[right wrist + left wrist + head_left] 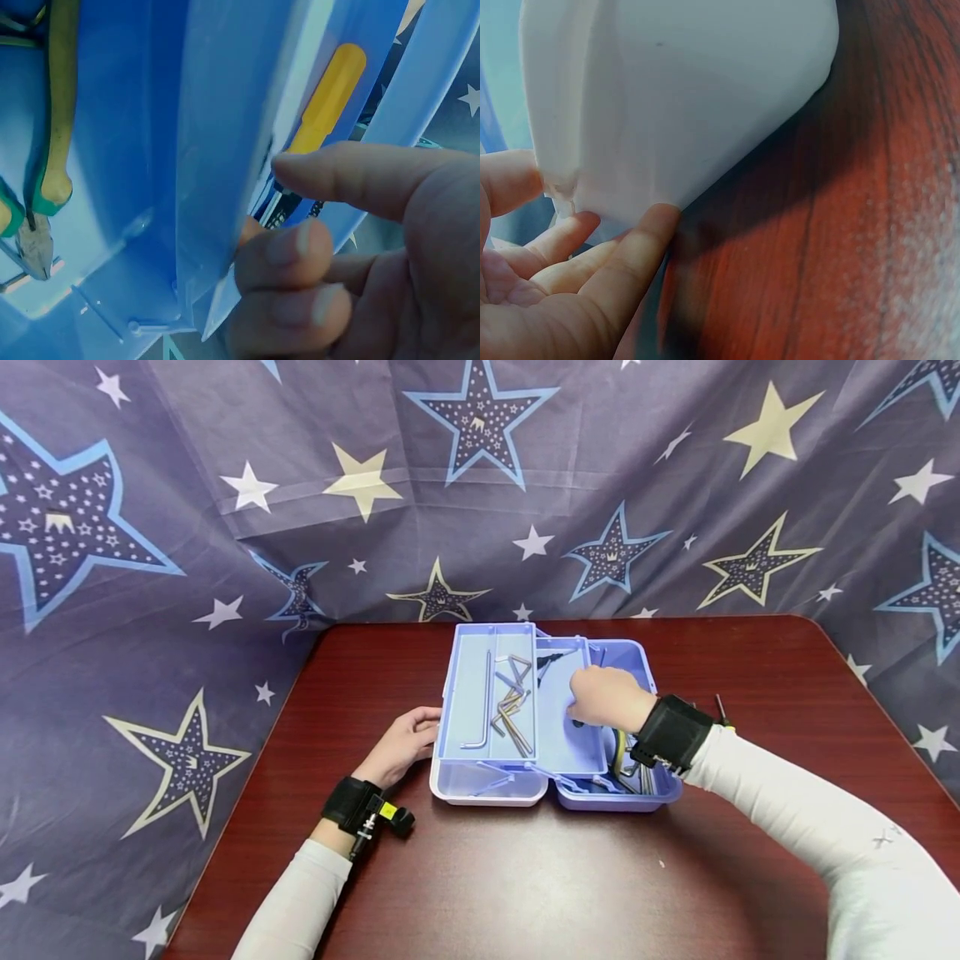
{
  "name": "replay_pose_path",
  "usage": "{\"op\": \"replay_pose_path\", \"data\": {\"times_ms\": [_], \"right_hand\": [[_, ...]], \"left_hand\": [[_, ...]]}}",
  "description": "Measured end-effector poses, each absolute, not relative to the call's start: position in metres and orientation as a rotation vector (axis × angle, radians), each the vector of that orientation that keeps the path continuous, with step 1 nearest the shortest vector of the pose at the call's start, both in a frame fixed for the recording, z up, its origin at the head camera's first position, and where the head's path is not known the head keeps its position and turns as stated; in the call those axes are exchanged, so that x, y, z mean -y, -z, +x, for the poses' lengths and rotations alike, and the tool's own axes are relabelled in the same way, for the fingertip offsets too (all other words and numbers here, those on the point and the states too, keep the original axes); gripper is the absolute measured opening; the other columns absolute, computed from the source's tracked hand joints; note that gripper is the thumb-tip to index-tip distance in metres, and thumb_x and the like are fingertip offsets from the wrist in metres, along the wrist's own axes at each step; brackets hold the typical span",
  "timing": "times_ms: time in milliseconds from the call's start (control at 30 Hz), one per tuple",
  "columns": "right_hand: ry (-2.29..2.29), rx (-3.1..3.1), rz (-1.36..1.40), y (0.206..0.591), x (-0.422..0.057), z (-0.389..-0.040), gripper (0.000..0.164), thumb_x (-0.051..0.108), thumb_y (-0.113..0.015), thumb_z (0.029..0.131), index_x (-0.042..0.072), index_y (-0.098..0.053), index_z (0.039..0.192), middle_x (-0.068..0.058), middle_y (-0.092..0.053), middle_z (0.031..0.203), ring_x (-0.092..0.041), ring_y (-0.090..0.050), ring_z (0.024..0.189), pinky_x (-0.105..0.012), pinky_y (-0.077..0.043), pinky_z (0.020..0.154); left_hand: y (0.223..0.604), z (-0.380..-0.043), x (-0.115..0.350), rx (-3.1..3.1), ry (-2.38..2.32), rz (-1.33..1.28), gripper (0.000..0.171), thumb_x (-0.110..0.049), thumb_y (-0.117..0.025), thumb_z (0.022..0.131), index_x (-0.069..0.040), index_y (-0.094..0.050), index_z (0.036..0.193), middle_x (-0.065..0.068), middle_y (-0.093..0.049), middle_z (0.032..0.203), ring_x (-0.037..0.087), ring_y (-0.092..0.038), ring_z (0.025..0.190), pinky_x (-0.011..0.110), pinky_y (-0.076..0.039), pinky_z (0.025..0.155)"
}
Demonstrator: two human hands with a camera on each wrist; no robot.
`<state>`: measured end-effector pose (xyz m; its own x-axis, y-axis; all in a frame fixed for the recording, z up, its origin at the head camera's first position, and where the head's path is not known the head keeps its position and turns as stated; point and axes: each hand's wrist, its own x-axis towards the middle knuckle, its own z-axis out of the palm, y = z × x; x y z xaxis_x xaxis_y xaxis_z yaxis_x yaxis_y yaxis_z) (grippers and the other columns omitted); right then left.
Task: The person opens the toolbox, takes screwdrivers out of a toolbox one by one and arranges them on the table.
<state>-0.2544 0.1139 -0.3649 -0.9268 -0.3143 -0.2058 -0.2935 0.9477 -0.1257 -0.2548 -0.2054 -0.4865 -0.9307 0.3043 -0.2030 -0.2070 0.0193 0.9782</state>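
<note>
A blue toolbox (656,793) stands unfolded on the table, its stepped trays spread out. My left hand (405,747) holds the box's pale left side; in the left wrist view, my fingers and thumb touch the white plastic edge. Over the middle tray (570,756), my right hand (611,697) reaches down with curled fingers. A dark bit shows below its fingertips. In the right wrist view, a yellow-handled tool (330,97) lies behind my thumb. Whether my fingers hold anything is hidden. Several hex keys (510,714) lie in the upper left tray (465,693).
Pliers (60,150) with yellow-green handles and metal tools (643,777) lie in the deep right compartment. Dark tools (551,660) sit at the back of the middle tray. The box rests on a reddish-brown table (570,893), before a star-patterned cloth (487,543).
</note>
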Motion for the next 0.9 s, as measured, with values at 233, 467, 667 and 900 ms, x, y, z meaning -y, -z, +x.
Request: {"op": "replay_pose_path", "data": {"times_ms": [233,467,667,900], "right_hand": [[0.051,-2.946,-0.528,0.372,-0.112,-0.252,0.024,0.027,-0.068,0.077,0.011,-0.056,0.064,-0.007,-0.057,0.067,-0.024,-0.054,0.059,-0.046,-0.047,0.050],[0.176,-2.866,-0.449,0.361,-0.116,-0.253,0.026,0.032,-0.067,0.083,0.007,-0.061,0.077,-0.006,-0.056,0.070,-0.021,-0.053,0.063,-0.035,-0.042,0.052],[0.283,-2.867,-0.425,0.351,-0.130,-0.257,0.030,0.029,-0.065,0.086,0.008,-0.057,0.066,0.000,-0.040,0.058,-0.017,-0.048,0.054,-0.027,-0.035,0.048],[0.396,-2.876,-0.340,0.341,-0.171,-0.260,0.038,0.025,-0.062,0.088,0.009,-0.049,0.056,0.002,-0.033,0.053,-0.015,-0.042,0.048,-0.026,-0.032,0.046]], "left_hand": [[0.484,-0.254,0.204,-1.947,-1.977,0.107,0.041,-0.007,-0.055,0.095,0.005,-0.043,0.131,0.011,-0.063,0.110,0.013,-0.064,0.093,0.032,-0.054,0.080],[0.485,-0.255,0.204,-1.951,-1.978,0.093,0.039,-0.006,-0.055,0.095,0.005,-0.043,0.131,0.011,-0.063,0.110,0.013,-0.064,0.093,0.032,-0.055,0.079],[0.487,-0.255,0.205,-1.955,-1.972,0.106,0.039,-0.007,-0.055,0.095,0.006,-0.043,0.131,0.011,-0.063,0.110,0.013,-0.064,0.093,0.032,-0.055,0.080],[0.486,-0.254,0.204,-1.954,-1.969,0.110,0.041,-0.007,-0.055,0.095,0.006,-0.042,0.131,0.010,-0.062,0.111,0.013,-0.064,0.093,0.032,-0.054,0.080]]}}
